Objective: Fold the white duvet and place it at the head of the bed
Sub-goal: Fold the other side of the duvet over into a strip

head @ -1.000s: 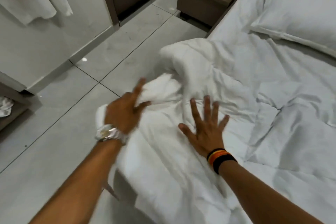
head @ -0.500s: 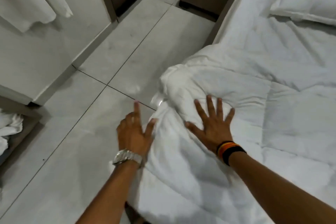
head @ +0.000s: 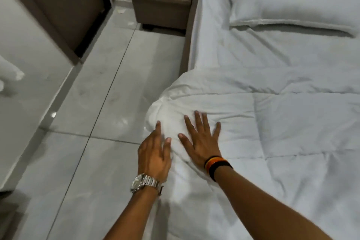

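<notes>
Far left: brown door (head: 64, 6) in a white wall, grey tile floor (head: 87, 142) below it. Something white (head: 9, 80) hangs at the left edge; can't tell what it is. Brown nightstand (head: 161, 6) far, just left of the bed (head: 196, 25) side.

Near centre: left hand (head: 153, 154), metal watch (head: 146, 182) on the wrist. Fingers extended and loosely spread, edge-on against the side of the duvet (head: 292, 142) where it bulges over the bed edge. Touching the fabric, not gripping anything.

Just right of it: right hand (head: 200, 140), striped band (head: 216, 163) on the wrist. Palm flat down on top of the duvet's bunched corner, fingers splayed wide, nothing grasped. Hands are close together, thumbs nearly meeting, not touching.

Duvet: white, quilted, covers the near and middle part of the bed, its rounded left corner hanging slightly past the mattress over the floor. Its far edge lies across the bed, well short of the head end.

Far right: bare sheet (head: 253, 54) beyond the duvet, then a white pillow (head: 292, 0) at the head of the bed.
</notes>
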Tool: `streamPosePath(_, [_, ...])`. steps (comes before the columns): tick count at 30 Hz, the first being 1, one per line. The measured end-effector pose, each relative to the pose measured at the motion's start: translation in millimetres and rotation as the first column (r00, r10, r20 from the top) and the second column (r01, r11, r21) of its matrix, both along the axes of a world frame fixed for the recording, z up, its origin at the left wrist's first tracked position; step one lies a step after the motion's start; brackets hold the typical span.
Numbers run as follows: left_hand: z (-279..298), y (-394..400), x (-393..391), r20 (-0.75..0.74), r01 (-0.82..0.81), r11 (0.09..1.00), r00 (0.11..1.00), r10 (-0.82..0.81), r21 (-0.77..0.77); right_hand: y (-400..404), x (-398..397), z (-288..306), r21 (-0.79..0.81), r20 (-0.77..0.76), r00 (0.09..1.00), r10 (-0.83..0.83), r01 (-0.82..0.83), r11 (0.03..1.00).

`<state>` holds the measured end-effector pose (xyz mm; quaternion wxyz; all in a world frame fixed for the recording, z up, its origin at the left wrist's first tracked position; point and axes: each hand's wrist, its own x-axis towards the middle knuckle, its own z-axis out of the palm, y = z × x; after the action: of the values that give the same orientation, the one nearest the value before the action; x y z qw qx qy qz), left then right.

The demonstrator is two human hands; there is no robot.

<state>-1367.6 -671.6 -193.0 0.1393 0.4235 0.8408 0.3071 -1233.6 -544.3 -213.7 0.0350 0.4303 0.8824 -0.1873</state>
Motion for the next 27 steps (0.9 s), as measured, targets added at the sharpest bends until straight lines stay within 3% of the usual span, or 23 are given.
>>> streamPosePath(2, [21, 20, -25, -0.059, 0.02, 1.0, 0.998, -0.019, 0.011, 9, 10, 6, 0.022, -0.076, 0.98, -0.185, 0.187, 0.982])
streamPosePath(6, [50, 96, -64, -0.183, 0.167, 0.985, 0.971, -0.157, 0.045, 33, 38, -2, -0.007, -0.028, 0.891, -0.452, 0.452, 0.892])
streamPosePath(12, [32, 248, -44, -0.221, 0.485, 0.874, 0.848, -0.481, -0.042, 46, 27, -24, 0.056, 0.019, 0.852, -0.524, 0.522, 0.851])
streamPosePath(17, [-6, 346, -32, -0.186, 0.691, 0.693, 0.668, -0.721, -0.205, 44, 17, -41, 0.18, -0.006, 0.806, -0.592, 0.583, 0.792])
streamPosePath(24, [-25, 377, -36, -0.115, 0.785, 0.52, 0.513, -0.85, -0.338, 66, -22, -23, 0.177, -0.012, 0.643, -0.765, 0.755, 0.632])
streamPosePath(27, [-23, 404, -62, -0.172, 0.788, 0.545, 0.517, -0.838, -0.287, 76, -28, -27, 0.151, 0.015, 0.597, -0.802, 0.792, 0.592])
